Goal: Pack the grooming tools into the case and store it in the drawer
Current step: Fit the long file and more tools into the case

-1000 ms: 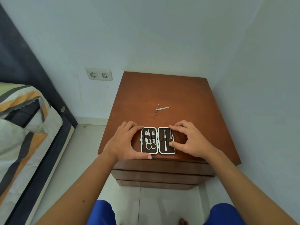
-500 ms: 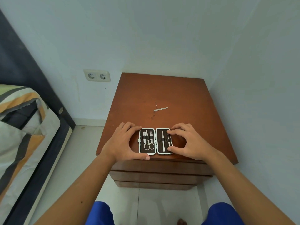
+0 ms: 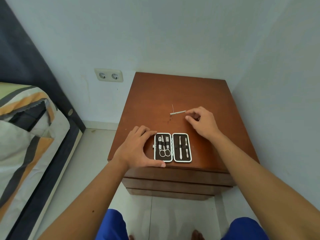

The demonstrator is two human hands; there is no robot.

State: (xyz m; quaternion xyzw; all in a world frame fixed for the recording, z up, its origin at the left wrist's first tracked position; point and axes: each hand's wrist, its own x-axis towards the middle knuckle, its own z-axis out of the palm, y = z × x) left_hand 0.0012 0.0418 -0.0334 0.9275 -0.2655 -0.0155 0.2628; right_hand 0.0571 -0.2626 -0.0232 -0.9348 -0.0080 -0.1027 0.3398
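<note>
An open grooming case (image 3: 172, 147) with a white rim and dark lining lies flat near the front edge of the brown nightstand (image 3: 199, 94). Its left half holds scissors and clippers, its right half two slim metal tools. My left hand (image 3: 136, 149) rests against the case's left side, thumb along its front edge. A loose metal nail file (image 3: 178, 112) lies farther back on the top. My right hand (image 3: 201, 121) hovers just right of the file, thumb and forefinger apart at its tip, nothing between them.
The nightstand's drawer fronts (image 3: 176, 184) below the top are shut. Walls stand close behind and to the right. A double wall socket (image 3: 108, 75) is at the left, and a bed with a striped pillow (image 3: 26, 129) fills the left side.
My right hand has left the case's right half and moved back toward the loose nail file. The left hand stays at the case.
</note>
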